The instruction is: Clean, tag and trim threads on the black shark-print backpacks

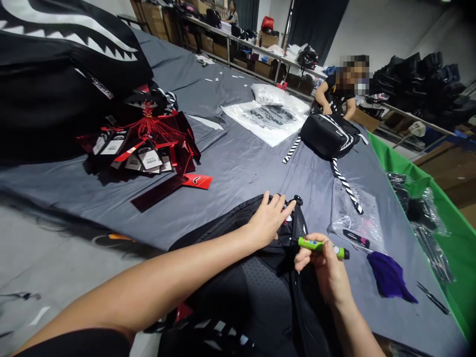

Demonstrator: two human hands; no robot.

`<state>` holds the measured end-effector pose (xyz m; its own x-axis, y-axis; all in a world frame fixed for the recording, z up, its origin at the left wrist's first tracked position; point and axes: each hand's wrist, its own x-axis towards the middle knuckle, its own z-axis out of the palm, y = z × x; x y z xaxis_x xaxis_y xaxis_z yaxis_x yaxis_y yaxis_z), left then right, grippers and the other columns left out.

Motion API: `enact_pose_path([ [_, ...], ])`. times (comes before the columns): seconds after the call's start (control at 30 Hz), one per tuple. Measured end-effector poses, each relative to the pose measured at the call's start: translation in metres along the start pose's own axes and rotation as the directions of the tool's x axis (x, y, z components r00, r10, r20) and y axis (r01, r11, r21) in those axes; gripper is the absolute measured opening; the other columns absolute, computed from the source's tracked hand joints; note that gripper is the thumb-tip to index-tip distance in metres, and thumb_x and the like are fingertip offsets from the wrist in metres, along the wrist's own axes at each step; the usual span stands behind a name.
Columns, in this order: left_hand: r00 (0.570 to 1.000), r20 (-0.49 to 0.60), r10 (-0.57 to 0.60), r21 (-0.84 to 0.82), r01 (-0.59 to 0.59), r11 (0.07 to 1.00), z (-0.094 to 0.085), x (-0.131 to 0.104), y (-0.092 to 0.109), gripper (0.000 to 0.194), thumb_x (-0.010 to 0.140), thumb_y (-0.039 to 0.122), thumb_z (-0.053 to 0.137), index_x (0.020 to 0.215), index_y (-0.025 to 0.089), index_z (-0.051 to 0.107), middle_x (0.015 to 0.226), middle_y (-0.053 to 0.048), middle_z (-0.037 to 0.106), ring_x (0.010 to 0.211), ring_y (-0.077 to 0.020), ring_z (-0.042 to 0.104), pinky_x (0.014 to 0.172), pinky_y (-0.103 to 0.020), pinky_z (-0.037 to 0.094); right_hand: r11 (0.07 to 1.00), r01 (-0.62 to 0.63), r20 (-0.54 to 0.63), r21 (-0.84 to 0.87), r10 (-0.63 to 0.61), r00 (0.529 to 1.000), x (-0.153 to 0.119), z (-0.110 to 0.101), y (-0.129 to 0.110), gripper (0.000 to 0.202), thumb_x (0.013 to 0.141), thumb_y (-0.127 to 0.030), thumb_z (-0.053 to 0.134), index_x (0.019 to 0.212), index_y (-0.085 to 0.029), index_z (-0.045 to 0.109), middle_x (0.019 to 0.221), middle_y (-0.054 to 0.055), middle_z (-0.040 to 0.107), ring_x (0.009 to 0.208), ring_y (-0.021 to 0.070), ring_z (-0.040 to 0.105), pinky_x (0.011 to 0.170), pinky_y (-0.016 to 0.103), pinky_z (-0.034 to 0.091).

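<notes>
A black backpack (256,287) lies in front of me at the table's near edge, its padded, dotted panel facing up. My left hand (268,218) rests on its upper part with the fingers spread, beside a black strap and buckle. In my right hand (327,270) is a green marker (318,246), its thin dark tip pointing left over the backpack's strap. The marker's black end sticks out to the right of my fingers.
Red hang tags (150,158) and a large black bag (55,84) lie on the grey table (238,163) at left. Across it, a person (336,94) handles another backpack (327,136). Plastic bags, a purple cloth (390,275) and black snips (433,297) lie at right.
</notes>
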<state>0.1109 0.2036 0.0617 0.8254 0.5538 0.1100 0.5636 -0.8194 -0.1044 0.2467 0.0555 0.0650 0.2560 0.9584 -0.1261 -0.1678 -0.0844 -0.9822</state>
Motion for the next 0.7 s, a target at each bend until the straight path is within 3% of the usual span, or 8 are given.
enact_pose_path([
  [0.07, 1.0, 0.017, -0.001, -0.002, 0.001, 1.0, -0.001, 0.001, 0.0, 0.109, 0.07, 0.056, 0.075, 0.153, 0.016, 0.017, 0.15, -0.02, 0.036, 0.132, -0.0343, 0.035, 0.114, -0.054, 0.021, 0.965, 0.079, -0.063, -0.251, -0.097, 0.993, 0.008, 0.0, 0.0, 0.039, 0.091, -0.056, 0.048, 0.105, -0.021, 0.06, 0.073, 0.002, 0.067, 0.057, 0.0154, 0.061, 0.057, 0.029, 0.049],
  [0.13, 1.0, 0.028, 0.0, 0.001, 0.0, 1.0, -0.001, 0.002, 0.0, 0.111, 0.068, 0.055, 0.076, 0.153, 0.016, 0.017, 0.151, -0.02, 0.034, 0.134, -0.0345, 0.035, 0.114, -0.054, 0.022, 0.87, 0.139, -0.103, -0.474, -0.212, 0.972, 0.016, 0.0, 0.003, 0.035, 0.089, -0.05, 0.056, 0.108, -0.021, 0.06, 0.077, 0.002, 0.067, 0.064, 0.0154, 0.062, 0.059, 0.028, 0.048],
  [0.23, 0.999, 0.029, -0.013, 0.011, 0.013, 1.0, 0.002, 0.003, 0.0, 0.112, 0.068, 0.057, 0.076, 0.154, 0.018, 0.016, 0.153, -0.02, 0.031, 0.137, -0.0355, 0.032, 0.114, -0.055, 0.022, 0.71, 0.242, -0.025, -0.662, -0.344, 0.939, 0.027, 0.0, 0.011, 0.025, 0.089, -0.042, 0.057, 0.101, -0.021, 0.062, 0.082, 0.003, 0.07, 0.07, 0.0171, 0.064, 0.066, 0.03, 0.05],
  [0.4, 0.998, 0.031, -0.05, 0.041, 0.049, 0.998, 0.005, 0.006, 0.002, 0.116, 0.064, 0.061, 0.077, 0.154, 0.021, 0.016, 0.156, -0.018, 0.027, 0.141, -0.0373, 0.027, 0.114, -0.055, 0.022, 0.501, 0.433, 0.207, -0.75, -0.445, 0.872, 0.041, 0.001, 0.016, 0.017, 0.088, -0.033, 0.057, 0.09, -0.021, 0.069, 0.086, 0.005, 0.074, 0.076, 0.0188, 0.067, 0.072, 0.033, 0.049],
  [0.53, 0.995, 0.098, -0.031, 0.079, 0.023, 0.997, -0.002, 0.012, 0.0, 0.114, 0.065, 0.06, 0.076, 0.154, 0.019, 0.017, 0.155, -0.02, 0.029, 0.133, -0.0364, 0.037, 0.111, -0.053, 0.028, 0.401, 0.472, 0.361, -0.785, -0.323, 0.875, 0.047, 0.006, 0.009, 0.015, 0.088, -0.03, 0.057, 0.084, -0.022, 0.069, 0.081, 0.001, 0.074, 0.07, 0.0172, 0.065, 0.072, 0.034, 0.044],
  [0.7, 0.991, 0.132, 0.029, 0.061, -0.037, 0.997, -0.011, 0.01, -0.006, 0.107, 0.071, 0.056, 0.074, 0.154, 0.019, 0.018, 0.154, -0.018, 0.032, 0.123, -0.0335, 0.045, 0.108, -0.051, 0.031, 0.423, 0.508, 0.399, -0.75, -0.324, 0.858, 0.049, 0.006, 0.0, 0.011, 0.087, -0.029, 0.059, 0.089, -0.023, 0.068, 0.083, 0.0, 0.074, 0.069, 0.0162, 0.063, 0.073, 0.033, 0.043],
])
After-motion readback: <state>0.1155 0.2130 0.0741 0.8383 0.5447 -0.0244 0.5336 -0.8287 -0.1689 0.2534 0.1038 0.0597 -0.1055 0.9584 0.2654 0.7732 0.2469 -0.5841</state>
